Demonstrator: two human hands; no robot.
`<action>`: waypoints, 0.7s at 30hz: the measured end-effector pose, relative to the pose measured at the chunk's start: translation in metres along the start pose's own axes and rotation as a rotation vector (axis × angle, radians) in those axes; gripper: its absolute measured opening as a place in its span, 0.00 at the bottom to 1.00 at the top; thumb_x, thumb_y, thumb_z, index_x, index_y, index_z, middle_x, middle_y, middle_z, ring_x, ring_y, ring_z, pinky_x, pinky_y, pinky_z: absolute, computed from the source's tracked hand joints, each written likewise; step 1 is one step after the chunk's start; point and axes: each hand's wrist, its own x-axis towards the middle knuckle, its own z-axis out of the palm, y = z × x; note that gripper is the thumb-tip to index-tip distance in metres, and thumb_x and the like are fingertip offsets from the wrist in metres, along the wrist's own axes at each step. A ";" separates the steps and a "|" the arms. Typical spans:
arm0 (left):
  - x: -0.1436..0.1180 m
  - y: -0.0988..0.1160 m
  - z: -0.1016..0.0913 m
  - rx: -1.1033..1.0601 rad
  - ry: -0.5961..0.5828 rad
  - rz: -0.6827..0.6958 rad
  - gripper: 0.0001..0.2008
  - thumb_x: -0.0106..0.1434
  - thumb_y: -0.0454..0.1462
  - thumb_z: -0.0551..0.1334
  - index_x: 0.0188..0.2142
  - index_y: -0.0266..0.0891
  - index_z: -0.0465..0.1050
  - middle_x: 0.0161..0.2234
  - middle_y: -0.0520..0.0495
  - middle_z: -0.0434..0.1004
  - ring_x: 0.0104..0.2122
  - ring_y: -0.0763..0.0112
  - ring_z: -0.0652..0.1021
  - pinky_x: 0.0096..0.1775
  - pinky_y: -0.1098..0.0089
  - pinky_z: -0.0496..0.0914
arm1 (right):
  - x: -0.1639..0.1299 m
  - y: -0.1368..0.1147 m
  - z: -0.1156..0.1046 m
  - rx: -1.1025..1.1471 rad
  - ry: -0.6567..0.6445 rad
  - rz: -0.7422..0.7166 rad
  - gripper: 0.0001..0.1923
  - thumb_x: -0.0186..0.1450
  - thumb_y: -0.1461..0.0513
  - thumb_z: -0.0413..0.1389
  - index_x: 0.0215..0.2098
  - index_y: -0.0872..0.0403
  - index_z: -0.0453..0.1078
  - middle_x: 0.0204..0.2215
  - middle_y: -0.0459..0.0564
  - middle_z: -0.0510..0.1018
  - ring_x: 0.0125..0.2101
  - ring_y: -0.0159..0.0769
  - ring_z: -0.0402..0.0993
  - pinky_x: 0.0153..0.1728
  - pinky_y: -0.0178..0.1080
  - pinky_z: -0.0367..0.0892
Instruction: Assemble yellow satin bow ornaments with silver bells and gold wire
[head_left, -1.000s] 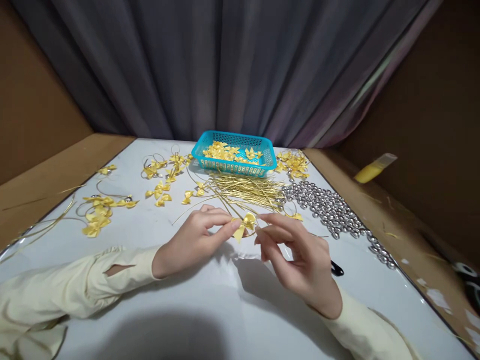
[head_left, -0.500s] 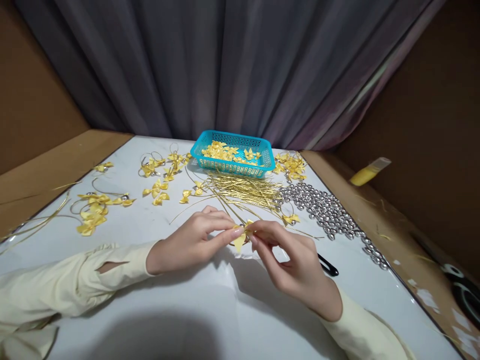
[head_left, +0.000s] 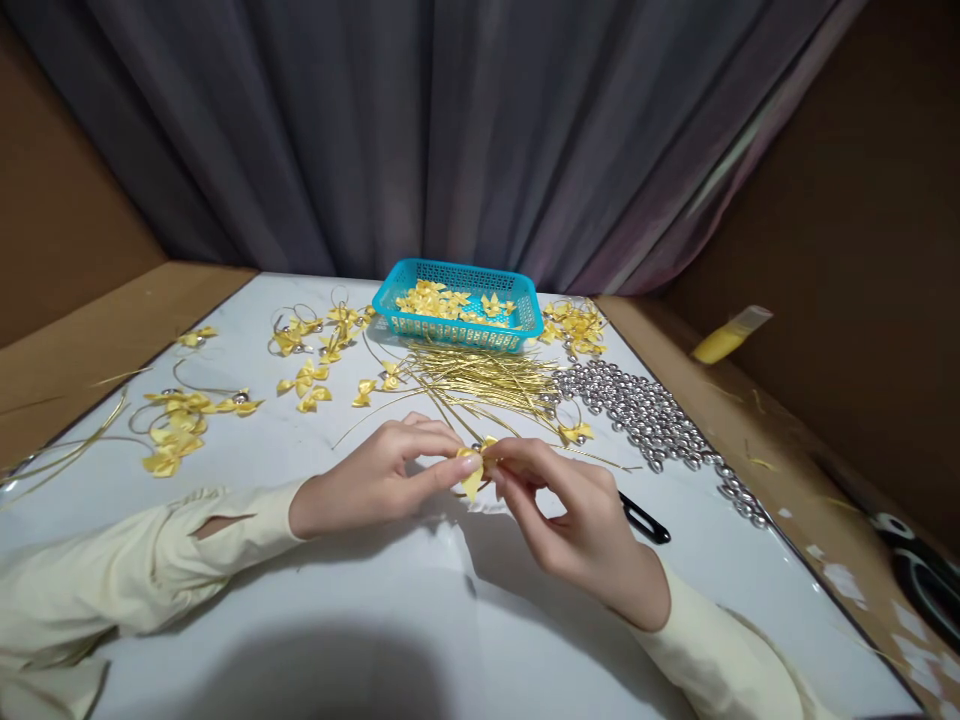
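Small yellow satin ribbon bow (head_left: 474, 472) sits pinched between left hand (head_left: 382, 480) and right hand (head_left: 577, 520), just above the white worktop (head_left: 360, 620). It appears light, soft, easily crushed; grip belongs at the centre knot.

Left hand (head_left: 375, 480) and right hand (head_left: 577, 520) pinching yellow bow (head_left: 472, 478), white table (head_left: 360, 610)
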 end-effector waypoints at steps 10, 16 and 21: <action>0.000 -0.002 0.002 0.042 0.027 0.003 0.13 0.64 0.38 0.54 0.31 0.37 0.76 0.32 0.46 0.77 0.33 0.69 0.72 0.40 0.67 0.64 | 0.000 0.000 0.000 0.056 -0.004 0.041 0.06 0.63 0.69 0.47 0.38 0.57 0.63 0.24 0.47 0.73 0.20 0.27 0.67 0.21 0.32 0.62; 0.001 0.002 0.001 0.038 0.088 -0.030 0.14 0.64 0.38 0.54 0.27 0.36 0.73 0.29 0.47 0.76 0.32 0.69 0.73 0.39 0.68 0.64 | -0.001 -0.006 -0.001 0.213 -0.004 0.196 0.07 0.62 0.67 0.49 0.34 0.52 0.53 0.17 0.40 0.67 0.17 0.27 0.63 0.18 0.31 0.58; 0.001 0.005 0.003 0.037 0.098 -0.074 0.15 0.64 0.37 0.53 0.25 0.35 0.73 0.29 0.46 0.75 0.33 0.68 0.73 0.38 0.68 0.64 | -0.001 -0.006 0.002 0.284 -0.069 0.261 0.09 0.61 0.66 0.49 0.31 0.51 0.50 0.15 0.37 0.62 0.15 0.25 0.55 0.16 0.31 0.53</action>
